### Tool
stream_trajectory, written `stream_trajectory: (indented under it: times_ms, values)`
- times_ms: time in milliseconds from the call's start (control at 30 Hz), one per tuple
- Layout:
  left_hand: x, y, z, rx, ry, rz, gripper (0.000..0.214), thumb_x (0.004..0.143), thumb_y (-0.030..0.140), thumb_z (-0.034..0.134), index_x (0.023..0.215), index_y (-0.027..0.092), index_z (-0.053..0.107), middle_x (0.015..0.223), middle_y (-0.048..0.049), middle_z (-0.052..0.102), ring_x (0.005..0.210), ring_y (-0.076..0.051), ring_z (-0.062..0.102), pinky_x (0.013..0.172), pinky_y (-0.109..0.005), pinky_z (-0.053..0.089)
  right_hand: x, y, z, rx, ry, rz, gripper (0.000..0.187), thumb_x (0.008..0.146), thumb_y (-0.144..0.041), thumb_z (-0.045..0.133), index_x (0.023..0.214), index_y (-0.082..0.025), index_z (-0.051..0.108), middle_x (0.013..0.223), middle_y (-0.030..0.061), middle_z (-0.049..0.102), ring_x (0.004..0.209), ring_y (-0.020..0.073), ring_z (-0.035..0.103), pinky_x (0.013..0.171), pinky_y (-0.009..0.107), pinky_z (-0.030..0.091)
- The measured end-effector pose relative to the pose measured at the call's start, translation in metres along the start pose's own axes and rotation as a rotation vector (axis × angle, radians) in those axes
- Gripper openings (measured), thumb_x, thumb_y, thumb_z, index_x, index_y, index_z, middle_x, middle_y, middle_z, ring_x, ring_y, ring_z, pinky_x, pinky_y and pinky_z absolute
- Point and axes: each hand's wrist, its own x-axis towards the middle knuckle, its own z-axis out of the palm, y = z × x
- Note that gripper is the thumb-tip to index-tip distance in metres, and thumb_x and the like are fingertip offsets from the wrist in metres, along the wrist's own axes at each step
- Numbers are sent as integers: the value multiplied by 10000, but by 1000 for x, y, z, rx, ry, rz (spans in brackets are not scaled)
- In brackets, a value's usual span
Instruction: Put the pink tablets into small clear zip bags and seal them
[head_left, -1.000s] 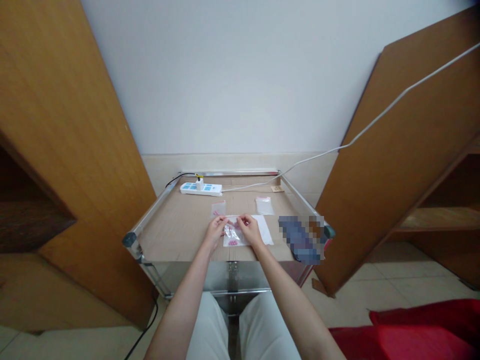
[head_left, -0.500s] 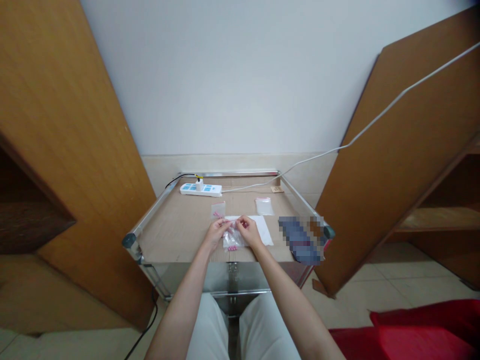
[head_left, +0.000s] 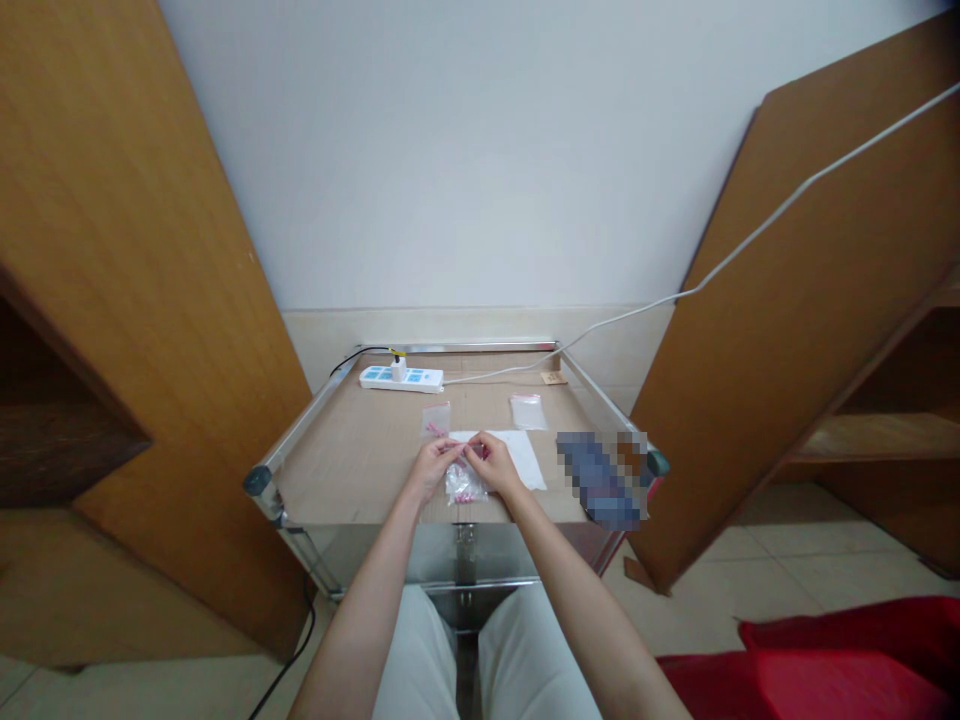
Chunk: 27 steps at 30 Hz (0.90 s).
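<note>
Just a crinkled clear bag [head_left: 464, 487] of pink bits [head_left: 466, 494], in pinch of both hands [head_left: 430, 468] [head_left: 495, 466].

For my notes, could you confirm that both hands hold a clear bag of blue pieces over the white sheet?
Not blue: the head view shows pink pieces in the clear bag, held by the left hand and right hand over the white sheet.

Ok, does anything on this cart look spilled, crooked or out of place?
Nothing looks spilled. The left hand and right hand pinch a small clear bag of pink pieces over the white sheet. One oddity: the white cable from the power strip hangs through the air across a leaning wooden panel.
</note>
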Motion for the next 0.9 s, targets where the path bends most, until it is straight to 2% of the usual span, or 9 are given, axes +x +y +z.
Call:
stream_trajectory:
  times_ms: [333, 700, 900]
  values:
    - [0, -1, 0, 33, 20, 7, 243, 591, 319, 632, 712, 110, 605, 583, 5, 572, 477, -59, 474, 481, -174, 349, 0, 2, 1, -26, -11, 0, 125, 721, -254, 472, 678, -156, 536, 612, 2, 539, 571, 104, 469, 538, 198, 344]
    - [-2, 2, 4, 29, 114, -20, 298, 545, 352, 657, 708, 109, 602, 589, -9, 589, 474, -80, 504, 458, -187, 374, 1, 2, 2, 14, 13, 8, 140, 721, -256, 485, 659, -153, 557, 593, 2, 546, 549, 100, 474, 522, 196, 345]
    - [-1, 0, 1, 36, 144, -45, 314, 550, 386, 647, 695, 113, 598, 525, -7, 584, 410, -66, 473, 392, -165, 292, 2, 4, 2, 91, 30, 47, 199, 727, -299, 490, 664, -145, 599, 591, 21, 579, 531, 106, 487, 511, 202, 365]
